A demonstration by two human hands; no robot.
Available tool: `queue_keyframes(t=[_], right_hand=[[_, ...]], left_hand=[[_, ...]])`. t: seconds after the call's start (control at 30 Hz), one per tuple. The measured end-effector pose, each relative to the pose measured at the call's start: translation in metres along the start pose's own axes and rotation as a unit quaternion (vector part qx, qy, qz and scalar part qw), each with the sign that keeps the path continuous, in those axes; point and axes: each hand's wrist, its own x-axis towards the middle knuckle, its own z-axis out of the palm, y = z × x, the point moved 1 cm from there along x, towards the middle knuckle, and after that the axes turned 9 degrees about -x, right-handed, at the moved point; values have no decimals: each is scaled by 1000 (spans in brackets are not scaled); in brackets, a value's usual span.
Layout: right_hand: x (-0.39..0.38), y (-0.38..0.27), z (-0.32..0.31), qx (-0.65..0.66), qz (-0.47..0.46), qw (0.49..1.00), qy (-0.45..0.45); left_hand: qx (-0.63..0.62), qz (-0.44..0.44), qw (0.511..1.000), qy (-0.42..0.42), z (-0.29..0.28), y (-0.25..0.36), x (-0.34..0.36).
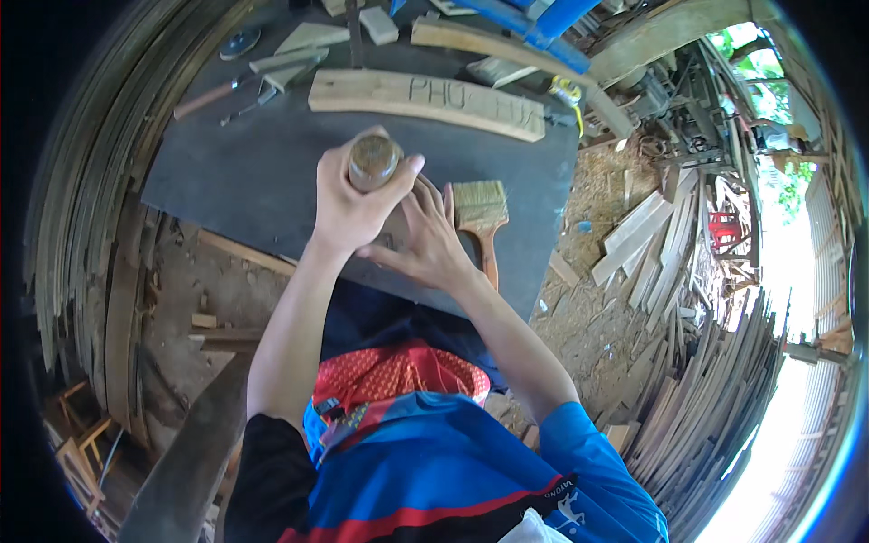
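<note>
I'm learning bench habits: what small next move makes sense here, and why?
Probably the right hand should nudge the brush farther right: it lies close beside that hand, while the left hand is occupied gripping an upright, round-ended object.

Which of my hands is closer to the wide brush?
Right. Your right hand is spread immediately beside the wide brush, on its left; your left hand is farther off to the left, gripping a round-ended handle.
</note>
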Motion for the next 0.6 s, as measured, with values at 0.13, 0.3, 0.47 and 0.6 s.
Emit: queue_keyframes(t=[0.13, 0.3, 0.47, 0.6], right_hand=[[34, 56, -36, 48, 24, 993, 103], [100, 172, -94, -139, 21, 971, 194], [174, 269, -121, -275, 79, 957, 46], [203, 270, -119, -363, 112, 919, -103]], left_hand=[[2, 7, 1000, 6, -4, 2, -1], [-11, -13, 1000, -2, 2, 1, 0], [17, -33, 999, -2, -2, 8, -2], [43, 7, 999, -3, -7, 13, 0]])
